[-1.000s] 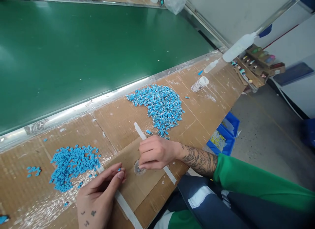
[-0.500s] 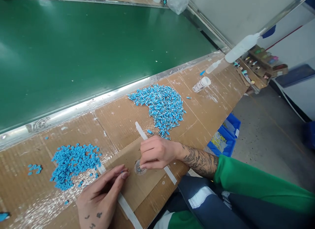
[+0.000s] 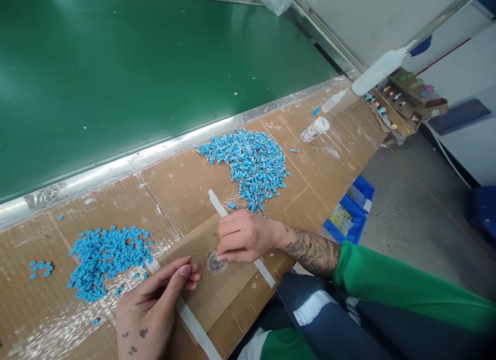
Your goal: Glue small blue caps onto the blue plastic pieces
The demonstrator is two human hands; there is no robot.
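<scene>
My left hand (image 3: 158, 295) is closed in a pinch, thumb against forefinger, just left of a small clear round dish (image 3: 217, 263). Whatever sits between those fingertips is hidden. My right hand (image 3: 244, 236) is closed too, its fingertips down at the dish's right rim; anything they grip is too small to make out. The dish rests on a cardboard sheet (image 3: 228, 293) held by strips of white tape (image 3: 199, 329). Beyond my right hand lies a heap of small blue pieces with silvery ends (image 3: 258, 166). A pile of little blue rings (image 3: 104, 256) is left of my left hand.
A green surface (image 3: 155, 65) runs behind a metal edge (image 3: 116, 166). On the right are a white cylindrical container (image 3: 315, 129), a small bottle (image 3: 333, 100) and a large white bottle (image 3: 377, 73). Blue bins (image 3: 351, 215) stand below the table's edge.
The view has shifted slightly. My left fingers have closed further, and the tiny thing glimpsed at their tips earlier is hidden now. My right hand stays at the dish.
</scene>
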